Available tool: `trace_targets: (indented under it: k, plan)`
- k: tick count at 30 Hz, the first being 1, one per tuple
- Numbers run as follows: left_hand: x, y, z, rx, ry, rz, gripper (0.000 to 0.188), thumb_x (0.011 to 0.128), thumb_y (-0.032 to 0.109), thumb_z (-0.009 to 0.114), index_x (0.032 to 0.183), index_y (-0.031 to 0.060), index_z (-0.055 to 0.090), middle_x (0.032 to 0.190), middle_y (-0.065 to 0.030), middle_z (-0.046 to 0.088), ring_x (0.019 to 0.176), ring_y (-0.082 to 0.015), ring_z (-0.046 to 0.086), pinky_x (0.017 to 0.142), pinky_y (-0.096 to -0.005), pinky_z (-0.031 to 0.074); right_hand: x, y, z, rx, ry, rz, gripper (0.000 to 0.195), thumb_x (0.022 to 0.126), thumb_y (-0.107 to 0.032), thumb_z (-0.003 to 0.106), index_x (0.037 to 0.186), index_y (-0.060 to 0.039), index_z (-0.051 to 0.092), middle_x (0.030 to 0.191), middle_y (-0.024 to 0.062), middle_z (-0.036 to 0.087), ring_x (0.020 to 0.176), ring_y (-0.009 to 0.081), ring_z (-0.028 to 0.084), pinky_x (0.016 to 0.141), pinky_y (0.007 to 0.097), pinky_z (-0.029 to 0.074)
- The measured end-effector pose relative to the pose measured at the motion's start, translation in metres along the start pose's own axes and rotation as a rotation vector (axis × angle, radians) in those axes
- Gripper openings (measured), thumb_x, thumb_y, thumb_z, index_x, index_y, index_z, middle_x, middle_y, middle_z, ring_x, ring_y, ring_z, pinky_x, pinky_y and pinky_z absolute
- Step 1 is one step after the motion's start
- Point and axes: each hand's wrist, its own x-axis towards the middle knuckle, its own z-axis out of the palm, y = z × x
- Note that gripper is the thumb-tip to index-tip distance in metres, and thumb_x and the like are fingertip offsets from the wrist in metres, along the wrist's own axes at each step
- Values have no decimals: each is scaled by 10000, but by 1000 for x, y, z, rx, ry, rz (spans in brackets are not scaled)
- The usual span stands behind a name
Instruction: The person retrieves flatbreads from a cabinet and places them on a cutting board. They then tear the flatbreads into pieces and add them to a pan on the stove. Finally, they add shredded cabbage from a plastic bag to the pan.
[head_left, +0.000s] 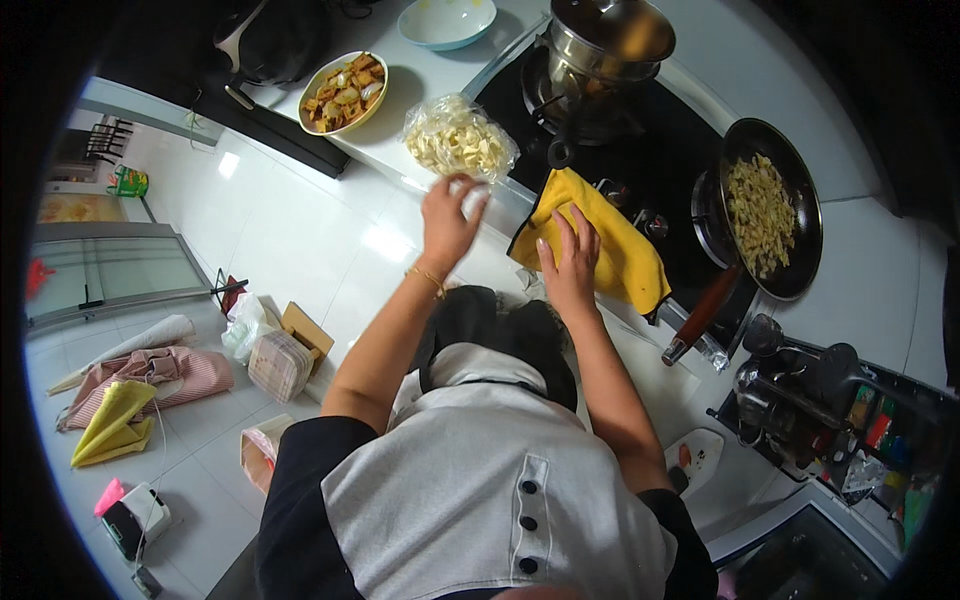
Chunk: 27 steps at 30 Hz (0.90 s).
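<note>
My left hand (452, 217), slightly blurred, is raised with bent fingers apart, just below a clear plastic bag of pale cut food (459, 141) at the counter's edge. Over the stove's front edge lies a yellow cloth with dark edging (607, 244). My right hand (571, 259) is spread at the cloth's left part; whether it touches the cloth is unclear. Neither hand grips anything. Right of the cloth, a frying pan (806, 225) of chopped pale-green food sits on the burner, its wooden handle pointing towards me. A metal pot (592, 56) stands on the far burner.
A bowl of cooked brown and pale pieces (345, 94) and an empty light-blue bowl (448, 24) stand on the counter at the upper left. A rack with ladles (787, 405) and bottles is at the lower right. A cardboard box (307, 330) stands near the floor at left.
</note>
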Motion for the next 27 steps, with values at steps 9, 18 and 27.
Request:
trace_targets:
  k: [9,18,27]
  plan:
    - [103,-97,-5,313,39,23,474,765,287,706,1225,242,602,1385,-168,398,1255,-385,388,1017,-445,359,105,-66,64,336,-118,-174,339,895,-116,558,1207,5,504,1271,192,484,1195,380,445,990,421,397]
    - [148,-161,-13,-128,-292,-75,580,797,135,640,1346,134,455,1205,-219,537,1115,-401,517,953,-421,440,182,-66,146,-205,-317,-50,555,779,-14,554,1321,-116,494,1360,127,448,1290,339,360,1082,403,312]
    - [157,-199,-5,-457,-547,-255,585,778,68,589,1345,78,444,1132,-258,581,1031,-361,583,884,-400,473,191,-92,145,-435,-655,206,972,687,-133,730,1451,-427,205,1553,28,121,1380,440,183,1073,562,303]
